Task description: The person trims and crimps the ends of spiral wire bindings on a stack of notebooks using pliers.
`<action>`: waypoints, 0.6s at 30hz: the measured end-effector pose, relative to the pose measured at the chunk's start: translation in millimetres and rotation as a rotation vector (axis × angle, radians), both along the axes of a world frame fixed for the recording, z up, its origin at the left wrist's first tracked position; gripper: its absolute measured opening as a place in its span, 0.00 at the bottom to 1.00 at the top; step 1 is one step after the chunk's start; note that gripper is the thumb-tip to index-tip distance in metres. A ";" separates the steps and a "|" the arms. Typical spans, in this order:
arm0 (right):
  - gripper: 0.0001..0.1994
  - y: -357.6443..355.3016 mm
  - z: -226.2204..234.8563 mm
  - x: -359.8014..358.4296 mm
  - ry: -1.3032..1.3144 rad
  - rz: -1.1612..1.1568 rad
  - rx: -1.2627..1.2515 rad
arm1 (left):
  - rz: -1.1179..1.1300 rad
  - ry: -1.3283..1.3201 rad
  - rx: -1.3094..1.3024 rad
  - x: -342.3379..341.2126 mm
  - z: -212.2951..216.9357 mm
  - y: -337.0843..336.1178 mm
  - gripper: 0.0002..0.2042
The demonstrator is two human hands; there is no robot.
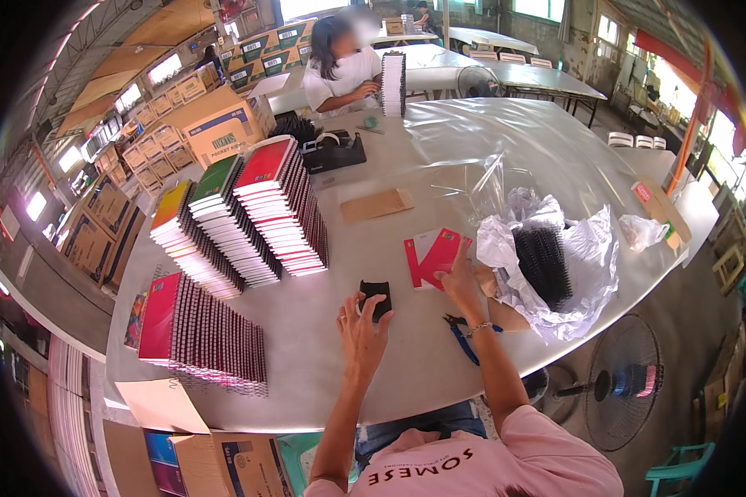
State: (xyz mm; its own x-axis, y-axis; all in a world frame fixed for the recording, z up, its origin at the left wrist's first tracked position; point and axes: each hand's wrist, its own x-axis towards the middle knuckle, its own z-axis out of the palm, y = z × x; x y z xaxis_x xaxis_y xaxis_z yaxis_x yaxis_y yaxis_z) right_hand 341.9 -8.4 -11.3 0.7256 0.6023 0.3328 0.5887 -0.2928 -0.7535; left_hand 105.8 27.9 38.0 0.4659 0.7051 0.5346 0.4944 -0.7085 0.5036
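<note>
Blue-handled cutters (461,343) lie by near edge of table (423,373), presumably for reach. Farther in, left hand (363,335) half-curled, thumb and fingertips holding black notched block (376,301), likely for steadiness. Right hand (461,286), index outstretched, touches red notebook covers (429,263); grip I can't tell remotely. Black coils (543,265), nested in crumpled paper (595,265), near right edge. Coil-bound notebooks (283,211) stacked toward left edge.

Pink printed shirt (497,464), right-wrist bracelet (479,329)

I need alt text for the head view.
A person's left hand holds a small black object, right hand touching red cards, on a grey table. At left, stacked red, green and yellow spiral notebooks; at right, black coils in crumpled white paper.
</note>
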 end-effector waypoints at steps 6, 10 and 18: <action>0.52 -47.0 82.7 -35.5 0.180 0.132 -0.076 | -0.126 -0.158 0.007 -11.2 29.0 -12.9 0.21; 0.45 -97.8 115.5 -79.2 0.199 0.396 0.200 | -0.200 -0.190 -0.040 -13.5 62.9 -40.4 0.26; 0.39 -127.8 58.1 -110.1 -0.114 0.546 -0.059 | -0.295 0.183 -0.116 -48.9 23.6 -52.3 0.26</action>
State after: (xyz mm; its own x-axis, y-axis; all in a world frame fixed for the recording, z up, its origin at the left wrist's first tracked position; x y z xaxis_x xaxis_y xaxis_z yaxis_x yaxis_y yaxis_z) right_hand 231.8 -136.2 46.8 0.2648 0.9003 0.3454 0.7433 0.0377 -0.6679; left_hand 56.9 -24.4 61.6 0.7389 0.5771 0.3477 0.3664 -0.7773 0.5114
